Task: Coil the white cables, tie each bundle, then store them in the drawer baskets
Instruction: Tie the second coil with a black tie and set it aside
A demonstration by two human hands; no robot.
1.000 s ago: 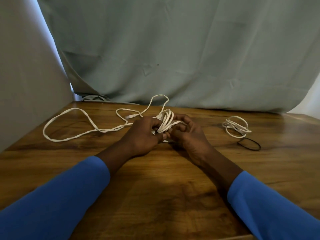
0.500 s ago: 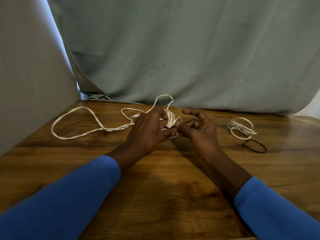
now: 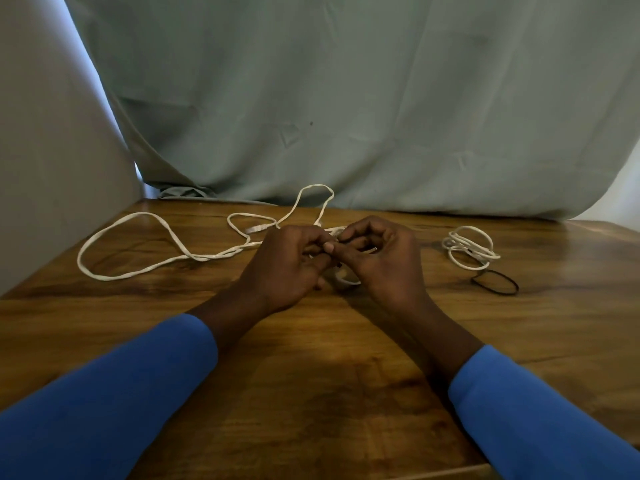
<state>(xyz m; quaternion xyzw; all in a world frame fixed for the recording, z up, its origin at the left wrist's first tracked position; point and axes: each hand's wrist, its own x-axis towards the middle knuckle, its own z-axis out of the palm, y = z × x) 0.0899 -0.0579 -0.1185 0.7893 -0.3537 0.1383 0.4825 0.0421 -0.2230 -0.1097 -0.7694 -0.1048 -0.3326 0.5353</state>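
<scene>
Plainly, both hands met at the centre of the wooden table (image 3: 311,375), with the coil (image 3: 349,280) of the white cable (image 3: 204,258) showing only as slivers between and beneath them. The left hand (image 3: 284,261) had its fingers curled in around the coil. The right hand (image 3: 384,261) was curled as tightly, thumb and forefinger pinching at the same spot. Whether it pinched a strand or a tie was hidden.

The likely trouble was the coil springing open: the cable looked stiff, and a slackened pinch would probably let the loops slide apart before any tie went round. The unwound length could also snag on itself where its strands crossed at 10 o'clock.

That loose length ran its long axis from the hands out toward 9 o'clock, doubling back in a wide loop, with a smaller loop rising toward 12 o'clock. Its plug (image 3: 254,229) lay at 11 o'clock of the left hand, seemingly pointing toward 9.

At 3 o'clock sat a second bundle (image 3: 478,252), with a black band (image 3: 476,282) just beside it at 4 o'clock.
</scene>
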